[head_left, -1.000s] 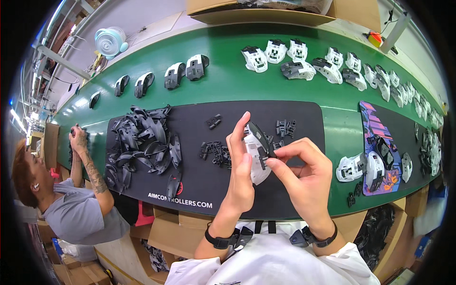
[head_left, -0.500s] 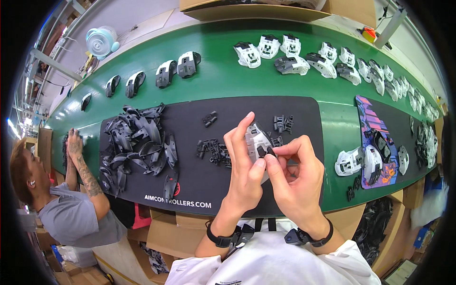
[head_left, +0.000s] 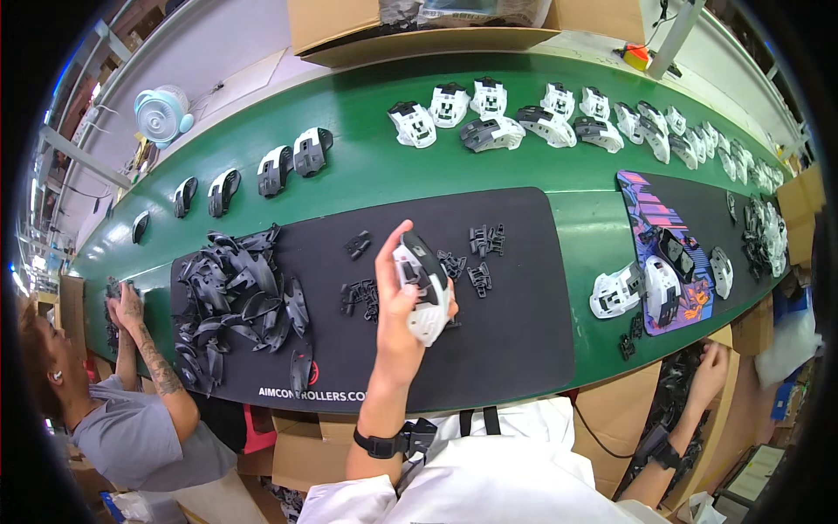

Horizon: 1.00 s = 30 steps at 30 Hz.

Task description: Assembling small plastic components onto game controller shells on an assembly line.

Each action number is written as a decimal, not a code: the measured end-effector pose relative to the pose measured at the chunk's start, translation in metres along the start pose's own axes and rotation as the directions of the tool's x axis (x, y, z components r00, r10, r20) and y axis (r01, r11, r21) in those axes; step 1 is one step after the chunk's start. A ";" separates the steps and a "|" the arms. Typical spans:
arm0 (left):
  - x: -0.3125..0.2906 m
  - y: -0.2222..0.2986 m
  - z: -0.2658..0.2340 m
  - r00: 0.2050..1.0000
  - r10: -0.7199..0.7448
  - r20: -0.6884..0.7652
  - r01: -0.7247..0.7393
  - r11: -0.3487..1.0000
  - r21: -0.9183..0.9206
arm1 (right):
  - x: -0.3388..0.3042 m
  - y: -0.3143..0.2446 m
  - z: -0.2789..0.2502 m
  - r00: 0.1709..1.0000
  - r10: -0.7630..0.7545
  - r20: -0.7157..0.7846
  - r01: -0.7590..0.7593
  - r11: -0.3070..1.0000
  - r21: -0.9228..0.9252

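My left hand (head_left: 397, 319) is raised over the black mat (head_left: 489, 349), closed around a white-and-black shell (head_left: 429, 316) shaped like a computer mouse. The thumb lies across its near side and a finger stretches along its top. Out to the right, my right hand (head_left: 709, 375) hangs over an open cardboard box of dark plastic parts (head_left: 676, 393). Its fingers bend down and are partly hidden, so whether they hold anything cannot be seen. Small black clips (head_left: 358, 299) lie on the mat left of the shell, with more black clips (head_left: 480, 279) to its right.
Curved black panels (head_left: 236, 297) are heaped on the mat's left. Assembled shells (head_left: 493, 134) line the green table's (head_left: 367, 157) far side. A patterned mat (head_left: 690, 301) with white shells sits at right. Another person (head_left: 131, 419) works at far left, near a small fan (head_left: 161, 115).
My right hand has let go of the shell and moved far right to the box. My left hand now holds the shell alone, turned more upright. The whole view has shifted.
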State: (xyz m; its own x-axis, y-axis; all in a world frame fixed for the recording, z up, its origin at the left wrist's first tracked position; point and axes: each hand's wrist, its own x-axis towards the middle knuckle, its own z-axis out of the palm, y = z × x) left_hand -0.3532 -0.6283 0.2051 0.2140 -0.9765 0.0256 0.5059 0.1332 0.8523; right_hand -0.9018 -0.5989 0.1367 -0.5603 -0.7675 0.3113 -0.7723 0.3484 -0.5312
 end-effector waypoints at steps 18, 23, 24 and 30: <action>-0.002 0.012 -0.003 0.999 -0.008 0.045 0.005 0.998 0.056 | -0.055 0.048 -0.056 0.978 0.183 -0.096 -0.191 0.978 -0.087; 0.000 0.001 0.002 0.997 -0.052 0.056 0.046 0.994 0.101 | -0.042 0.070 -0.077 0.953 0.302 0.039 -0.301 0.953 -0.020; 0.001 -0.002 -0.001 0.998 -0.042 0.054 0.036 0.993 0.115 | -0.045 0.069 -0.080 0.951 0.306 0.035 -0.305 0.952 -0.024; 0.000 -0.003 -0.008 0.988 -0.133 0.084 0.124 0.986 0.109 | -0.050 0.042 -0.087 0.879 0.477 0.003 -0.443 0.814 0.376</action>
State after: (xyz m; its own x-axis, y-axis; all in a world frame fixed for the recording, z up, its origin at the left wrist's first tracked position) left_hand -0.3481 -0.6269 0.1981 0.0738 -0.9963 -0.0442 0.4344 -0.0078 0.9007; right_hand -0.9323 -0.4992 0.1669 -0.8598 -0.5104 0.0176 -0.2676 0.4208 -0.8668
